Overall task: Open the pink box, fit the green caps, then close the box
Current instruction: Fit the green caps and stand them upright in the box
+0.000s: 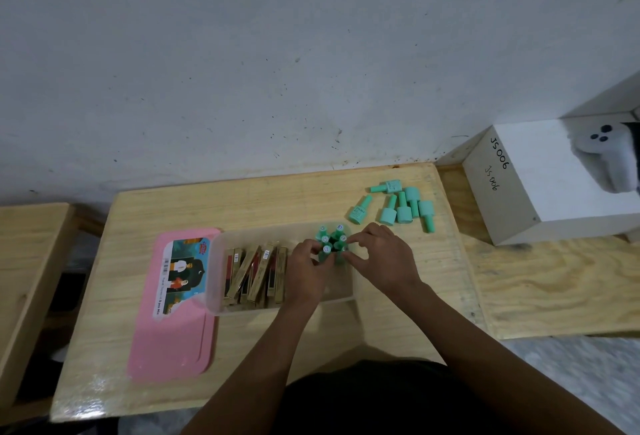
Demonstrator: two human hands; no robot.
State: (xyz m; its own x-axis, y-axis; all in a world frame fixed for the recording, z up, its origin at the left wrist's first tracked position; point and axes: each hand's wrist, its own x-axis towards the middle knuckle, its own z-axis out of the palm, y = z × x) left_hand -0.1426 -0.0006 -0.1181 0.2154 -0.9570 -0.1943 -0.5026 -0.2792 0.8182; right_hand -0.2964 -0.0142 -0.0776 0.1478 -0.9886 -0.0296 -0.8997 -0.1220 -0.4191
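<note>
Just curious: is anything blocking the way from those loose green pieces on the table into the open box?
Nothing visible. Only bare table lies between the loose green caps and the clear box; its pink lid lies off to the left.

wood, plastic and card

the table (263,199) is pale matt wood with open grain; at three o'clock lies a rougher plywood board (554,289). the pink lid (173,341), at nine o'clock, is smooth matt plastic with a glossy printed sticker (181,271). the box (221,303) is frosted translucent plastic. its gold cartons (256,271) look like shiny card. the green caps (401,206), at one o'clock, are matt plastic. the wall (277,53) is rough, speckled paint.
</note>
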